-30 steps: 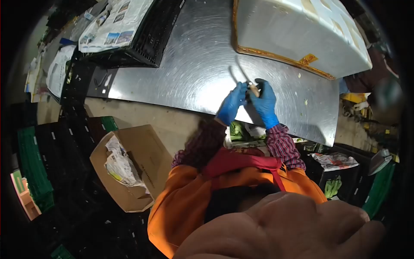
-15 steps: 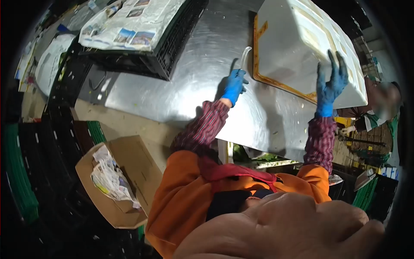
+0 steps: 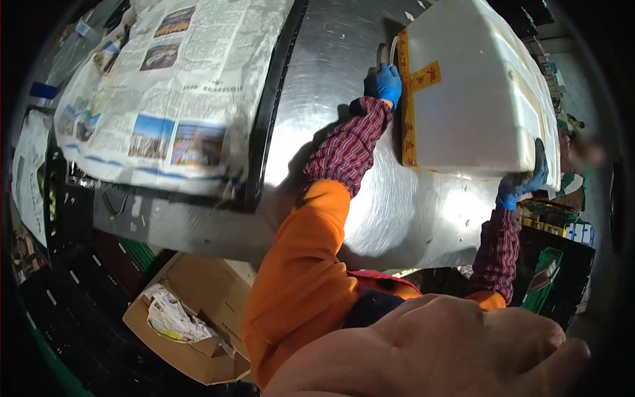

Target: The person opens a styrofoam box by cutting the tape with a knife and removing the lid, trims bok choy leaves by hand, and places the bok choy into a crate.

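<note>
My left hand, in a blue glove, is closed around a thin, pale, curved blade-like thing whose tip rises beside the box. It is close to the left edge of a large white foam box, where printed yellow-brown tape runs along the rim. I cannot tell whether the blade touches the tape. At the box's near right corner lies my right hand, also blue-gloved. Its fingers stretch flat up the right side, and the palm is partly hidden against the box.
The box rests on a shiny metal table. A black crate topped with newspaper stands at left. Below the table edge sits an open cardboard box with crumpled paper. A blurred person is beyond the box at right.
My left hand has moved up and right to the box's taped edge. My right hand has lowered onto the near right corner. The view has shifted, and the box appears turned.
</note>
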Demonstrator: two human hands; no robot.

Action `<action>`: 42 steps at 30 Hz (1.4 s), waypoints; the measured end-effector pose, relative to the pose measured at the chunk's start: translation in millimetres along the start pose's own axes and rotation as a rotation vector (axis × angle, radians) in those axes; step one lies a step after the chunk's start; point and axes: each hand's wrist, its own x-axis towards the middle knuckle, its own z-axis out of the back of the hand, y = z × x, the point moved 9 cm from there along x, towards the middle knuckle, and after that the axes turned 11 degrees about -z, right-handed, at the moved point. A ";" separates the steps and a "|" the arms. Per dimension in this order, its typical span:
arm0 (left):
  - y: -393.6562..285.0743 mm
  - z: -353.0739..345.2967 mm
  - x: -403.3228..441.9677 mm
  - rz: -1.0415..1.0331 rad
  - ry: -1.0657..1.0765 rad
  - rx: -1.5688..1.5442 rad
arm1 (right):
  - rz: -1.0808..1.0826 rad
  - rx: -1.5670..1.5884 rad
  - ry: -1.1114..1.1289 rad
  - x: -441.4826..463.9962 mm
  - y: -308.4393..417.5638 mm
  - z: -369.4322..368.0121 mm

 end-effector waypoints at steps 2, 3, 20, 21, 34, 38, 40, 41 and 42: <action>0.0 -17.7 20.6 -0.013 0.078 0.051 | -0.023 -0.003 -0.013 -2.9 -5.7 -3.5; -0.2 -24.2 26.6 -0.015 0.086 0.041 | -0.053 0.002 -0.026 -4.1 -9.0 -3.2; 11.0 -58.1 48.0 0.091 0.162 0.113 | -0.053 -0.115 -0.039 -5.3 -10.9 -0.6; 9.9 -58.7 45.3 0.083 0.191 0.117 | -0.047 -0.120 -0.054 -4.0 -9.5 1.3; 12.1 -78.1 59.3 0.047 0.266 -0.015 | -0.054 -0.143 -0.035 -4.4 -5.2 6.7; 13.0 -64.9 41.5 -0.048 0.236 0.036 | -0.040 -0.139 -0.066 0.8 -3.5 -1.2; 20.7 -61.8 12.0 0.048 0.320 -0.058 | -0.058 -0.120 -0.075 -1.5 -4.5 2.9; 20.1 -54.6 -6.3 0.049 0.335 -0.054 | -0.070 -0.130 -0.073 -3.0 -6.3 4.5; 10.2 -41.5 -21.5 0.003 0.367 0.012 | -0.061 -0.130 -0.061 -2.7 -6.8 2.8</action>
